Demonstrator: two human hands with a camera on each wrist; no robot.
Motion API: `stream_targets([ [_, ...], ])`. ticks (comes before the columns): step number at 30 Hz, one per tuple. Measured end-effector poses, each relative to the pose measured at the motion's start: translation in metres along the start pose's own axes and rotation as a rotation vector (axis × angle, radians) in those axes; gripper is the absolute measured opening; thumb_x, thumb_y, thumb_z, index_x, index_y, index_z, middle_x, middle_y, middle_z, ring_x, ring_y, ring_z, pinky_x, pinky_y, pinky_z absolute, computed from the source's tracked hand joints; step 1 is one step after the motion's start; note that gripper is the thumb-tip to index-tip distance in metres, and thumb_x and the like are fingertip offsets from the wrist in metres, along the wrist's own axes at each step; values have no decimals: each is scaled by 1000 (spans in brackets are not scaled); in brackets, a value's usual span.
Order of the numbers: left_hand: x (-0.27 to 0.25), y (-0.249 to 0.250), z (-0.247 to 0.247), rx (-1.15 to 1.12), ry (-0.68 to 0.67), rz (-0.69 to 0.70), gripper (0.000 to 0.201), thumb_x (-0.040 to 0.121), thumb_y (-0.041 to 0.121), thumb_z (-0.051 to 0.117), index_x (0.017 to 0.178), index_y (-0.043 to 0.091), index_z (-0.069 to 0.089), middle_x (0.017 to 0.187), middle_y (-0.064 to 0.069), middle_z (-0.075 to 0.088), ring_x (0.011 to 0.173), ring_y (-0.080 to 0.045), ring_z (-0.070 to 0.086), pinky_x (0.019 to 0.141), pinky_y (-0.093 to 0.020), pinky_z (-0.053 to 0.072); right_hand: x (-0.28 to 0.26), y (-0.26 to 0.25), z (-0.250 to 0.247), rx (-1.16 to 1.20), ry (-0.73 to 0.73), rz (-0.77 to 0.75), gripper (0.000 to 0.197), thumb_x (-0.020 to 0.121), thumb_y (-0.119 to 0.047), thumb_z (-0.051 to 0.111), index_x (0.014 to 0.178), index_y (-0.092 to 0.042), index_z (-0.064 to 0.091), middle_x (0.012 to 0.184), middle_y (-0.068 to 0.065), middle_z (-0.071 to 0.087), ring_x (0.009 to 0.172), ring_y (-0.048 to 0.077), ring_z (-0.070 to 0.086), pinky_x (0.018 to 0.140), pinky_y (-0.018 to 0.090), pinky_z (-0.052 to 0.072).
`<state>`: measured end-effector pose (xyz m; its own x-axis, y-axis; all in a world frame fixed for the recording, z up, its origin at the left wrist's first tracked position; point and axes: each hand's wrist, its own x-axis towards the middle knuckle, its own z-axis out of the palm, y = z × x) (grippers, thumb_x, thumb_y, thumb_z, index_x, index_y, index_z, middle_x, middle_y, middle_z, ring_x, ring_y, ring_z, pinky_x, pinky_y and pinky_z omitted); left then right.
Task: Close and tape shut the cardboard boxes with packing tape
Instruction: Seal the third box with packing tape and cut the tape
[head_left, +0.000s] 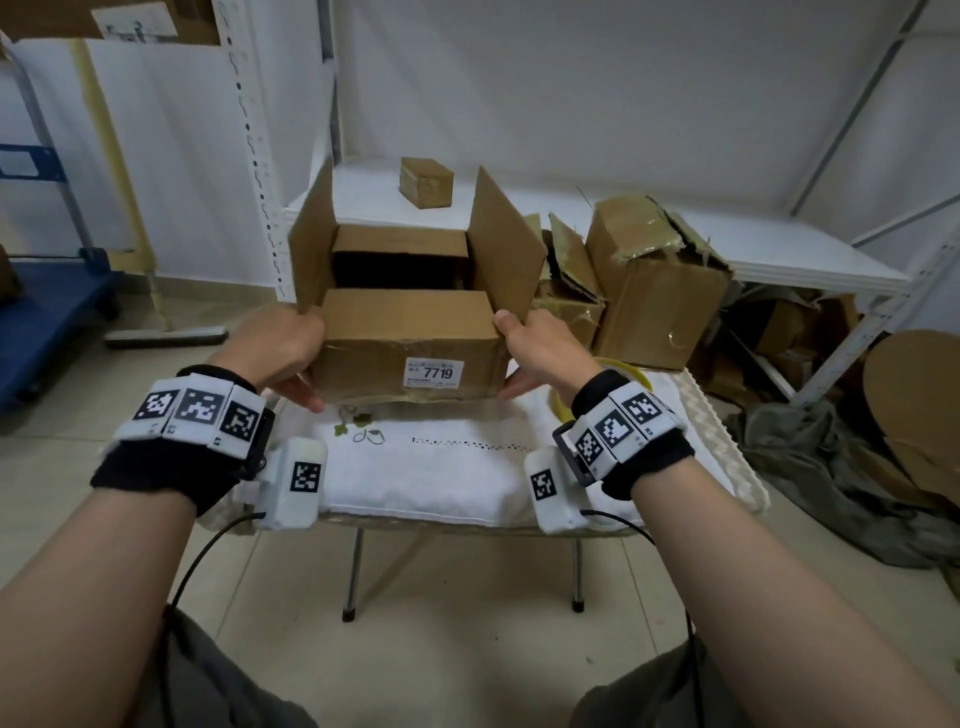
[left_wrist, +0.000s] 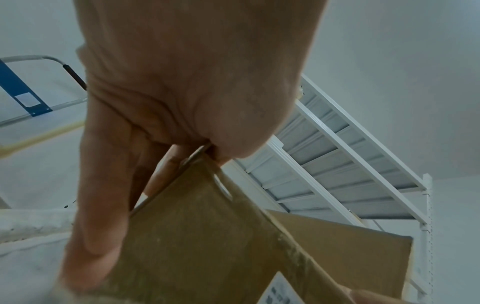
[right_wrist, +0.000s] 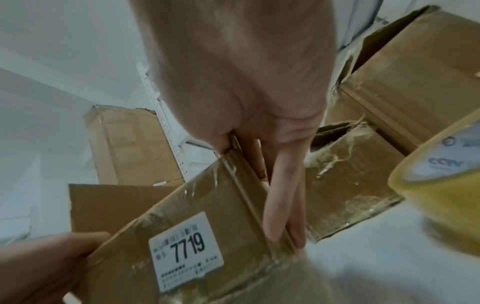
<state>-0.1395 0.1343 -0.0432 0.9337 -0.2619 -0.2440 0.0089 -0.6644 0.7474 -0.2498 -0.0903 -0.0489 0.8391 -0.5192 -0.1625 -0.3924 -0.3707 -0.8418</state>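
Note:
An open cardboard box (head_left: 410, 343) with a white label "7719" (head_left: 434, 372) stands on a small table draped in white cloth (head_left: 447, 467). Its near flap is folded down flat, and the left and right flaps stand up. My left hand (head_left: 296, 353) grips the box's near left corner, thumb on top and fingers down the side. My right hand (head_left: 524, 353) grips the near right corner the same way. The right wrist view shows the box (right_wrist: 207, 205) and the fingers (right_wrist: 283, 201) lying along its side. A yellowish roll of packing tape (head_left: 631, 376) lies on the table just right of the box.
Torn, taped cardboard boxes (head_left: 654, 291) stand close behind on the right. A small closed box (head_left: 427, 182) sits on a low white shelf (head_left: 779, 260). A blue cart (head_left: 47, 312) is at the left. Crumpled cloth and cardboard (head_left: 883, 441) lie on the floor at right.

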Motion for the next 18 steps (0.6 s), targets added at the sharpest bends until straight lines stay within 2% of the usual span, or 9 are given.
stream_targets([
  [2,2,1,-1,-43,72,53,38,105,43,32,118,10,46,103,-19,65,63,-35,73,74,-46,62,0,-2,1,18,51,-43,40,105,-38,42,122,-4,55,129,18,54,89,36,74,67,42,65],
  [4,5,3,-2,-78,140,119,43,102,50,35,123,15,49,112,-16,61,65,-35,74,75,-45,62,2,-4,3,75,89,-76,36,105,-33,43,119,-3,58,124,17,57,96,33,71,67,42,65],
  [7,13,4,0,-63,217,186,42,100,49,39,123,18,55,114,-9,61,66,-30,73,61,-31,56,6,-6,8,134,128,-104,32,103,-28,45,117,-4,62,119,15,62,103,31,69,71,42,65],
  [9,18,5,5,-71,256,201,40,99,48,39,120,19,57,111,-6,61,70,-28,72,56,-25,48,9,-6,15,119,159,-118,29,100,-32,45,105,-11,65,115,13,64,109,31,65,76,45,64],
  [10,20,6,8,-93,273,203,40,99,48,39,118,19,59,107,-7,63,72,-29,71,59,-29,51,12,-5,19,94,178,-120,28,96,-38,45,97,-18,65,112,12,65,109,33,64,80,47,63],
  [12,29,6,15,-113,295,213,43,97,51,38,113,18,60,90,-5,63,73,-31,71,77,-38,57,27,3,24,61,219,-131,31,86,-48,42,89,-26,62,108,11,67,105,35,66,88,52,58],
  [14,41,5,18,-126,290,205,49,95,55,36,114,18,60,87,-4,63,80,-30,70,88,-43,56,39,6,28,66,247,-153,37,86,-51,42,96,-24,64,108,12,67,101,35,68,88,54,58],
  [16,53,3,20,-184,278,196,58,89,61,37,119,18,61,104,-9,66,95,-31,67,92,-45,55,39,-1,31,71,272,-181,36,95,-46,45,106,-19,67,105,10,68,102,34,68,90,54,57],
  [18,65,2,23,-251,275,191,63,86,63,38,124,17,60,120,-10,63,107,-31,62,96,-47,53,46,-5,35,78,279,-192,44,99,-42,44,124,-13,66,112,11,68,106,36,67,93,54,56],
])
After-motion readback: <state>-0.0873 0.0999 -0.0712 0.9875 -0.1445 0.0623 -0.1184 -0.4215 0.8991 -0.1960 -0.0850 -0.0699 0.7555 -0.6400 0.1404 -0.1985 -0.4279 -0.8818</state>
